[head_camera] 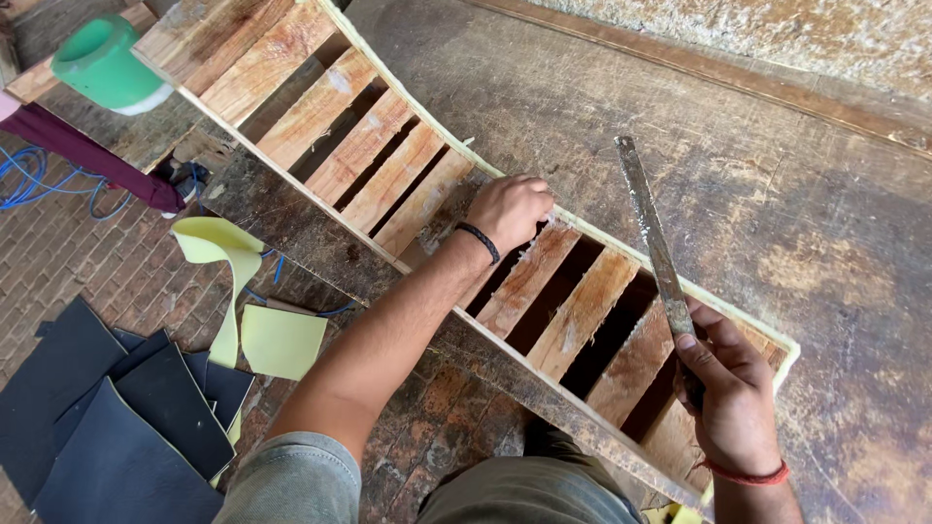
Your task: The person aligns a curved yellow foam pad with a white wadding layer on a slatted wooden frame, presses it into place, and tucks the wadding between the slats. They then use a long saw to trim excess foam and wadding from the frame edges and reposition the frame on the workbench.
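Observation:
A long slatted wooden frame point(379, 165) lies diagonally on a worn workbench, its far edge trimmed with a pale yellow strip. My left hand point(508, 208), a dark band on its wrist, rests closed on the frame's far rail near the middle, pressing down on it. My right hand point(730, 388), with a red thread on the wrist, grips the handle end of a long flat metal file point(652, 233). The file points up and away over the bench, lifted clear of the frame.
The dark scuffed workbench top point(796, 213) spreads to the right. A green cup-like container point(102, 63) sits at the frame's top-left end. On the brick floor lie dark sheets point(107, 417), yellow foam pieces point(277, 340) and a blue cable point(39, 184).

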`<act>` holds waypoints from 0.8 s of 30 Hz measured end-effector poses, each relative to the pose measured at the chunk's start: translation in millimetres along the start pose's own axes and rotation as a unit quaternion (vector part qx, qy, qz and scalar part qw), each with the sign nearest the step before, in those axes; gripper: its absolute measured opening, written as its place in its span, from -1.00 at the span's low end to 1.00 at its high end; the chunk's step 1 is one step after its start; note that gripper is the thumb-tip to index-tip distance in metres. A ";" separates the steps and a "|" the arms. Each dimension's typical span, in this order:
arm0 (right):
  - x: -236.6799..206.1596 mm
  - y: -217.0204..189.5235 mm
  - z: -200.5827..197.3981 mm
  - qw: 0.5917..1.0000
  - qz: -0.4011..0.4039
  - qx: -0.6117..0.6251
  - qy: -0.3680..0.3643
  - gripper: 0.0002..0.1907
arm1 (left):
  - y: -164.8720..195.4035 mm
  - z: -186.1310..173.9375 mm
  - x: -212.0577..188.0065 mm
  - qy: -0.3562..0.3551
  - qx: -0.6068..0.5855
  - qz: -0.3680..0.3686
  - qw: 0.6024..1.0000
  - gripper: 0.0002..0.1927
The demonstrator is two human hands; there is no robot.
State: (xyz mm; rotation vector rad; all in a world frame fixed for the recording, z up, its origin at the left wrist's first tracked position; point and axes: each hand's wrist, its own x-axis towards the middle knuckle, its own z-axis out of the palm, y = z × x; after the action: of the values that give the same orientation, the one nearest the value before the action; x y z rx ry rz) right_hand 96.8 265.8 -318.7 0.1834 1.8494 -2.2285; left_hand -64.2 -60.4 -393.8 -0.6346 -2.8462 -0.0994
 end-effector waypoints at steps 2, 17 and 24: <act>10.6 1.6 -3.6 1.000 0.004 -0.007 -0.001 -0.58 | -6.2 2.1 10.2 0.022 -0.006 0.016 1.000 -0.88; 23.5 -9.7 68.8 0.996 0.086 0.023 0.019 -0.63 | 3.2 -99.3 -74.1 0.127 -0.629 -0.235 0.730 -0.68; 0.8 16.8 162.6 0.985 0.001 0.035 -0.168 -0.71 | 26.5 -113.7 -179.5 0.096 -0.769 -0.205 0.598 -0.58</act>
State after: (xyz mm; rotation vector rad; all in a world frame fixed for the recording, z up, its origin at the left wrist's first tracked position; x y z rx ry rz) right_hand 109.5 103.4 -303.8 -0.1682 1.5933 -2.1635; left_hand 128.3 -123.2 -324.2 -0.0406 -1.8600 -2.5638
